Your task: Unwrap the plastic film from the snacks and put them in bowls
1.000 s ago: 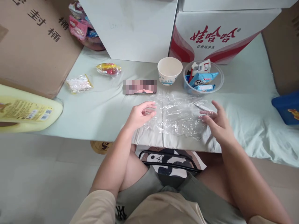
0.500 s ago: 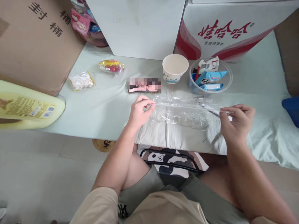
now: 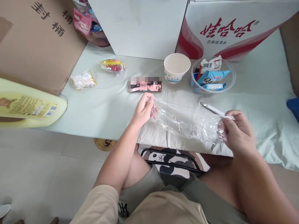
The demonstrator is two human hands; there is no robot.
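Observation:
A sheet of clear plastic film (image 3: 179,116), crinkled and shiny, is stretched between my two hands above the front of the table. My left hand (image 3: 143,109) pinches its left end, with the fingers closed. At the other end, my right hand (image 3: 239,130) grips the film between thumb and fingers, slightly blurred. Just behind the right fingers lies a slim white-handled tool with a metal tip (image 3: 212,108), its near end hidden by the hand. A phone (image 3: 146,86) with a lit screen lies beyond my left hand.
Behind the film stand a paper cup (image 3: 176,70) and a clear plastic bowl (image 3: 233,81) of snack packets. Two wrapped packets (image 3: 83,80) lie at left. A yellow jug (image 3: 53,105), a cardboard box (image 3: 46,46) and white cartons (image 3: 144,28) surround the table's cloth (image 3: 100,115).
The film has come up off the cloth and spread wider between my hands. My right hand has moved slightly down and right, and the white-handled tool now shows more clearly.

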